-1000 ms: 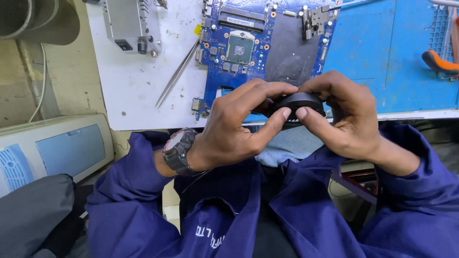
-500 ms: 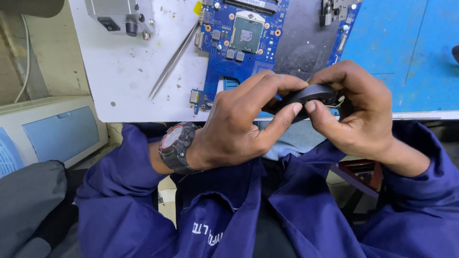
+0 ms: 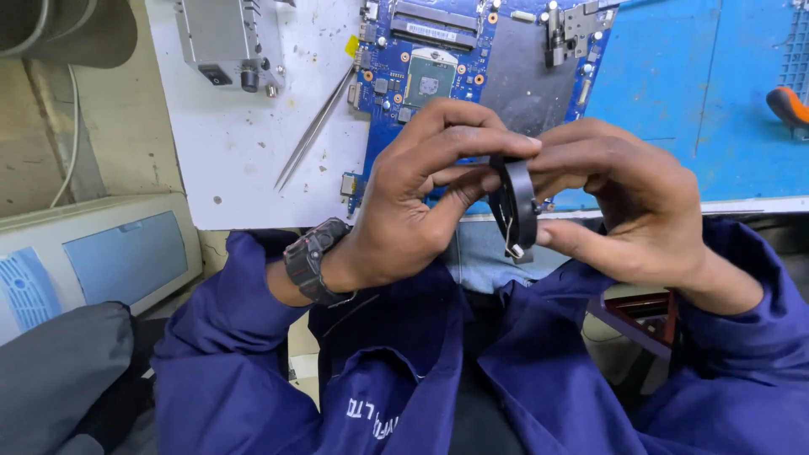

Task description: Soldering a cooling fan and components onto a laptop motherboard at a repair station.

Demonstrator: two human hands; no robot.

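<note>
Two hands meet over the near edge of the bench, just in front of a blue circuit board [image 3: 472,63]. A small yellow label [image 3: 351,45], squarish, sits at the board's left edge, and a pale rectangular sticker [image 3: 430,34] runs along a dark slot near its far side; white lettering [image 3: 379,421] is stitched on the dark blue coat low in the scene. The left hand [image 3: 413,198] and the right hand [image 3: 619,202] both pinch a thin black disc-shaped part [image 3: 516,206], held on edge between them. The left fingers [image 3: 472,143] curl over its upper rim and the thumb presses its left face; the right fingers close on its right side, with the thumb under its lower end. Neither hand is spread. The part looks flat, round-edged and matt black, with a thin white wire and a small white plug hanging at its lower end. A wristwatch [image 3: 316,261] is on the left wrist. Metal tweezers [image 3: 313,128] lie on the white sheet [image 3: 244,152] left of the board, near a grey metal box [image 3: 223,38]
</note>
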